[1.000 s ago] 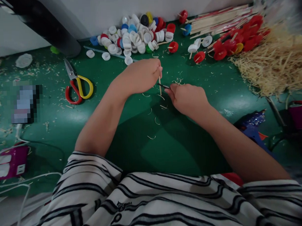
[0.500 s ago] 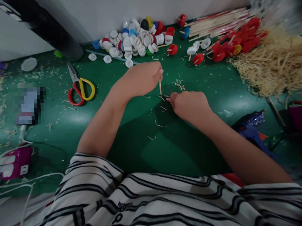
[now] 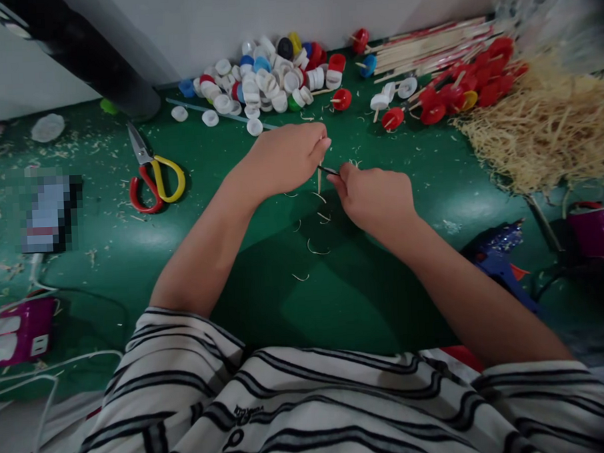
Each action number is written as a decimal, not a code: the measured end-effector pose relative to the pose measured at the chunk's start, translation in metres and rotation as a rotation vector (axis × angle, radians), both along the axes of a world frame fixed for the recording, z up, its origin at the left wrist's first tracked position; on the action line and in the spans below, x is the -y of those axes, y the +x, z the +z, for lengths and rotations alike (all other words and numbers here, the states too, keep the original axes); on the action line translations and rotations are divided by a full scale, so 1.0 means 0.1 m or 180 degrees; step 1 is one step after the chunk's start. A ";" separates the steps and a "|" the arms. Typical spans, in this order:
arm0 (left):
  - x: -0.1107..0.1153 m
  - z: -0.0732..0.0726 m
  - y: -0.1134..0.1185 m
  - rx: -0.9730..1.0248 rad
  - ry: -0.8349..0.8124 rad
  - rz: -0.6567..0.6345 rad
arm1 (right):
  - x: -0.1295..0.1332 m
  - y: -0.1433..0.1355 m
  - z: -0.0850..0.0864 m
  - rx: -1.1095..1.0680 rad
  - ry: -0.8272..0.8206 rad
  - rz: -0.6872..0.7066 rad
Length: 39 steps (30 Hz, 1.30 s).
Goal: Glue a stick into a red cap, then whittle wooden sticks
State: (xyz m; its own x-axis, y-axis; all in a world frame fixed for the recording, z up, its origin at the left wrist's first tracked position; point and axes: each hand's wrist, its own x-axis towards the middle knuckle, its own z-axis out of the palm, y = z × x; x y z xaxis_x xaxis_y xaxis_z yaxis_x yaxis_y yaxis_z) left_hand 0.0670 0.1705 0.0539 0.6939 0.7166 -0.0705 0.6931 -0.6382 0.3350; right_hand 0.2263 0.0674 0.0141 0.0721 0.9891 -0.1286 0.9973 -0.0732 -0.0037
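Closed in a pinch, my left hand (image 3: 291, 157) holds a thin wooden stick (image 3: 319, 181) whose lower end points down at the table. My right hand (image 3: 375, 193) is closed around a small dark blade (image 3: 327, 170), its handle hidden in the fingers. The blade lies across the stick, just below my left fingertips. Thin curled wood shavings (image 3: 317, 247) are scattered on the green table (image 3: 286, 314) beneath and in front of my hands.
Plastic bottle caps (image 3: 270, 81) are heaped at the back. Scissors (image 3: 152, 169) and a phone (image 3: 48, 214) lie left. Wooden sticks (image 3: 429, 47), red caps with sticks (image 3: 476, 85), a shavings pile (image 3: 552, 129) and a blue glue gun (image 3: 501, 254) are on the right.
My right hand has moved up with the blade, from the stick's lower end to near my left fingertips. The left hand keeps its pinch. The view has shifted slightly.
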 end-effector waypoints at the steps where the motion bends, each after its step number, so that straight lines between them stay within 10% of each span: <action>1: 0.00 0.00 0.00 0.0006 0.0004 -0.0003 | 0.00 0.00 0.00 -0.0022 0.0006 0.0001; 39: -0.08 -0.11 0.00 0.0212 0.0029 0.0110 | 0.06 -0.04 -0.04 0.0027 -0.0246 0.0037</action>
